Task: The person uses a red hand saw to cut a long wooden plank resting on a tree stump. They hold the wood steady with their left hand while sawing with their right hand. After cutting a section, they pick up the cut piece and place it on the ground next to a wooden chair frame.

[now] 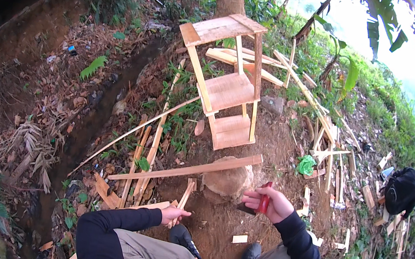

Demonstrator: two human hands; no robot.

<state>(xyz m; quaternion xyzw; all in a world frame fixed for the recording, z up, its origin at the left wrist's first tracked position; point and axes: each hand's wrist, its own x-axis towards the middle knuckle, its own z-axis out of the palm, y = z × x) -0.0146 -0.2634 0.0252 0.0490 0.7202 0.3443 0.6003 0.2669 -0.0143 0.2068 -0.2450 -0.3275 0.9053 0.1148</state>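
My left hand (174, 215) is closed round a short, narrow wooden strip (186, 196) that stands up at a slant above my left shoe. A longer pale board (151, 205) runs out to the left beside that hand. In my right hand (277, 205) is a red-handled tool (265, 197) with a dark flat part pointing left; its exact kind is hard to tell. Between and beyond my hands lies a round stump (227, 181), and a long wooden plank (186, 169) rests across its far side.
A wooden shelf stand (230, 86) with several boards stands beyond the stump. Loose timber (312, 99) lies to the right, near a green plastic bag (306, 165) and a black backpack (402, 190). A small wood offcut (240, 239) lies between my shoes. A ditch (96, 108) runs along the left.
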